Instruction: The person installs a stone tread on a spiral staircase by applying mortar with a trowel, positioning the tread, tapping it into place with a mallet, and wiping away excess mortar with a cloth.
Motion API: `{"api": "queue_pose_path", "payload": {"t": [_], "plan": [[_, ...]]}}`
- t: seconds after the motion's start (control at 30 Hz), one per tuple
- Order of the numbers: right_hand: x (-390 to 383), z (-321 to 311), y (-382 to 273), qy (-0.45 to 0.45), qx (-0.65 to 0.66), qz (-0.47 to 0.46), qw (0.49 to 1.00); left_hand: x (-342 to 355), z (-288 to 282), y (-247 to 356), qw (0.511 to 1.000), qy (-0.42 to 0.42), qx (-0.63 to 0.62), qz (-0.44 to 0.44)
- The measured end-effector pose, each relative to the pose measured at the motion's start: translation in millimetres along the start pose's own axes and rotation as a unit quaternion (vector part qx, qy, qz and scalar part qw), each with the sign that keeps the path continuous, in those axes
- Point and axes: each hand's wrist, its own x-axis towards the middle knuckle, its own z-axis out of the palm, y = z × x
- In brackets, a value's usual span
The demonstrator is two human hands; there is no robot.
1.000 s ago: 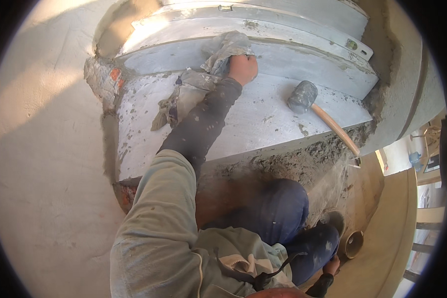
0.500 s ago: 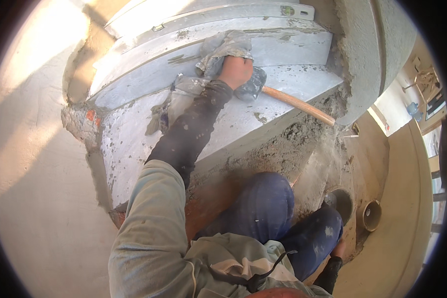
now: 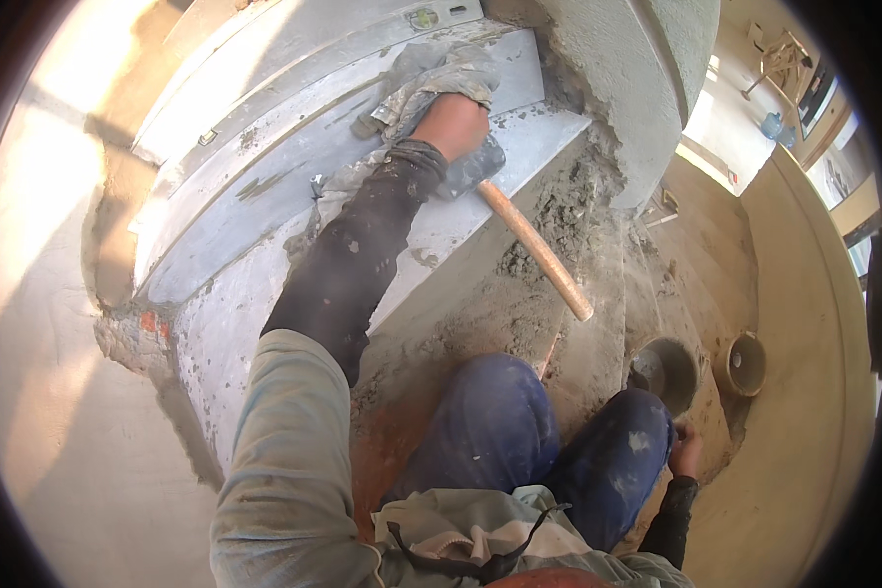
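My left hand [image 3: 454, 125] reaches far out over a pale stone step [image 3: 255, 279], closed on a crumpled grey rag [image 3: 441, 76]. The rag lies against the step's riser, and more grey cloth hangs beside my forearm. Right by this hand is a mallet with a dark head [image 3: 472, 169]; nobody grips its wooden handle [image 3: 537, 253], which sticks out past the step's front edge. My right hand [image 3: 687, 452] is low at the right, beside my right knee. Its fingers are largely hidden, so what it holds cannot be made out.
A long spirit level [image 3: 423, 19] rests on the upper step. Wet mortar [image 3: 559, 220] covers the rough area below the stone. Two round buckets [image 3: 668, 365] stand at the right near a curved wall [image 3: 804, 392]. Plastered wall [image 3: 59, 421] rises at the left.
The view has swung rightward, so the steps sit further left. The mallet's handle has turned to point more toward me. My left hand stays on the rag; my right hand shows more.
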Motion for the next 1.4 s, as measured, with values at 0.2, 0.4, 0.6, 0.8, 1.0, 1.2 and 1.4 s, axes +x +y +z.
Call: {"api": "queue_pose_path", "payload": {"t": [0.2, 0.4, 0.6, 0.8, 1.0, 1.2, 1.4], "plan": [[64, -36, -129, 0.05, 0.048, -0.137, 0.988, 29, 24, 13, 0.998, -0.02, 0.033, 0.051], [106, 5, -296, -0.089, 0.169, -0.243, 0.951, 40, 13, 17, 0.99, -0.073, 0.103, 0.065], [113, 121, -394, -0.314, 0.344, -0.212, 0.859, 2, -10, 9, 0.996, -0.007, 0.085, 0.036], [59, 132, -445, -0.431, 0.572, -0.106, 0.69, -88, -71, -72, 0.991, -0.051, 0.103, -0.074], [42, 116, -454, -0.234, 0.531, -0.098, 0.809, -191, -121, -128, 0.965, -0.074, 0.127, -0.216], [34, 76, -432, -0.101, 0.489, -0.131, 0.857, -338, -165, -240, 0.919, -0.04, 0.255, -0.298], [12, 36, -424, -0.063, 0.429, -0.178, 0.883, -423, -293, -236, 0.834, -0.124, 0.313, -0.437]]}}
